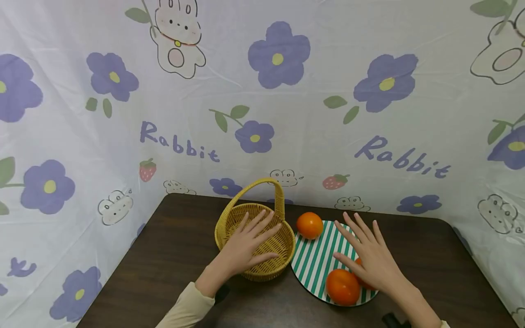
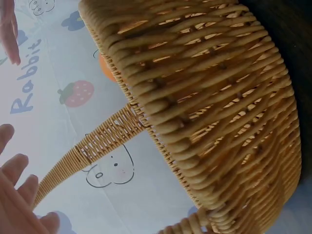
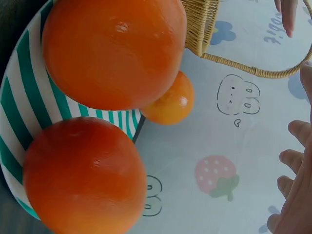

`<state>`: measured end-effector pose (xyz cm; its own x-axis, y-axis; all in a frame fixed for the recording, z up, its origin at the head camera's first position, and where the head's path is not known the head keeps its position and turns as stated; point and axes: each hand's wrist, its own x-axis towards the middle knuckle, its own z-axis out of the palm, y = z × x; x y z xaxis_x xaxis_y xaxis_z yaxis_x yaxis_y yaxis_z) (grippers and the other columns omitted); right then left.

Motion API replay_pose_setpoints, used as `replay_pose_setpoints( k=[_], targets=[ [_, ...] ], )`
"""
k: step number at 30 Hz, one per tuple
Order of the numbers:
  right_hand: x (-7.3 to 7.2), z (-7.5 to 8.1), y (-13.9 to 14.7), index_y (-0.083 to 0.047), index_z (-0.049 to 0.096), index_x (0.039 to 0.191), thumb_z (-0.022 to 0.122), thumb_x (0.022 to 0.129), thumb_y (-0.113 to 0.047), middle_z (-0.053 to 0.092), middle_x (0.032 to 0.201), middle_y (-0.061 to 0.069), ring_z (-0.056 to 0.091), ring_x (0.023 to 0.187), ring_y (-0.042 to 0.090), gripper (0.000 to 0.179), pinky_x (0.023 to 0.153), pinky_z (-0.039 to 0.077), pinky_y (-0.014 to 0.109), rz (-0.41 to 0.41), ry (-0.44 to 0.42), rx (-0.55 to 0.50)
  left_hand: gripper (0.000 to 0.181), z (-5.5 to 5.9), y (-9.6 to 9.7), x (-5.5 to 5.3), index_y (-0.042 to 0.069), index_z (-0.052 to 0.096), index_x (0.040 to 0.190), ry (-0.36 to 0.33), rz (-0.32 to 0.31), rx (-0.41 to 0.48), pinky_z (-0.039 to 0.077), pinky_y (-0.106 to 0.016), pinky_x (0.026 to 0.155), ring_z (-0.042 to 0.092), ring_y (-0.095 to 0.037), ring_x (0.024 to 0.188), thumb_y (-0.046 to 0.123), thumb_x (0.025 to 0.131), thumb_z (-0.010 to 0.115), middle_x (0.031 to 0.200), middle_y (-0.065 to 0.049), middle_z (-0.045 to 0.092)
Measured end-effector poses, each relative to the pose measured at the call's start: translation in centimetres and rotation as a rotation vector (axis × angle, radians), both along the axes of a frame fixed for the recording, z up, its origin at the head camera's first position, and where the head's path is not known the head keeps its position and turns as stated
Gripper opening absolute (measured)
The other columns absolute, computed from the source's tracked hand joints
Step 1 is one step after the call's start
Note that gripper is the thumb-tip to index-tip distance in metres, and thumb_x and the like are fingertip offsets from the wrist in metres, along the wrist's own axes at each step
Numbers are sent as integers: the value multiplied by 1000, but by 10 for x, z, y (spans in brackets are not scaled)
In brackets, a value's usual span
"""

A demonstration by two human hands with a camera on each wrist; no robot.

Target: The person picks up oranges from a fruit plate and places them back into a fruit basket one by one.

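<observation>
My left hand (image 1: 242,248), fingers spread, hovers over the front of a yellow wicker basket (image 1: 290,255) with an arched handle. It grips nothing, and the basket's visible inside holds nothing. To the right, my right hand (image 1: 375,264) hangs with spread fingers over a round green-and-white striped board (image 1: 309,269). Two orange-red, glossy round fruits lie near its front: one (image 1: 342,287) in plain sight, the other (image 1: 364,284) partly hidden under my right hand. A third, more orange fruit (image 1: 310,225) sits at the board's back left. In the right wrist view my fingers (image 3: 292,158) stand apart from the fruits.
The dark wooden table (image 1: 164,255) carries everything. Behind and at both sides hangs a white cloth (image 1: 303,118) printed with purple flowers and rabbits, close to the table's back edge. The basket's handle (image 1: 280,200) rises high, and its right side stands right beside the striped board.
</observation>
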<state>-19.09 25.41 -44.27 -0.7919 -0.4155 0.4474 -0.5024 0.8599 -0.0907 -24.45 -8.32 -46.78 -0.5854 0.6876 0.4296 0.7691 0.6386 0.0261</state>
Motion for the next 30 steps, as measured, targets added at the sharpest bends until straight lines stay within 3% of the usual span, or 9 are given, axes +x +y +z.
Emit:
replay_pose_setpoints(
  k=[19, 26, 30],
  targets=[
    [14, -15, 14, -25, 28, 148, 61, 87, -42, 19, 154, 11, 1, 144, 22, 72, 113, -8, 51, -74, -52, -107, 54, -3, -19, 12, 14, 44, 140, 215, -88, 254, 19, -42, 114, 35, -29, 134, 45, 95, 47, 148, -8, 35],
    [18, -20, 22, -25, 34, 145, 67, 84, -37, 21, 154, 10, 9, 143, 26, 71, 113, -1, 54, -81, -37, -184, 50, -5, -25, 13, 9, 53, 132, 357, -122, 365, 28, -40, 111, 46, -31, 125, 33, 88, 62, 139, -11, 47],
    [20, -24, 26, -25, 34, 145, 68, 83, -34, 25, 152, 12, 12, 143, 28, 71, 112, 2, 56, -91, -34, -227, 41, -3, -27, 14, 5, 59, 124, 453, -146, 433, 35, -39, 107, 52, -33, 118, 28, 91, 59, 131, -14, 54]
  ],
)
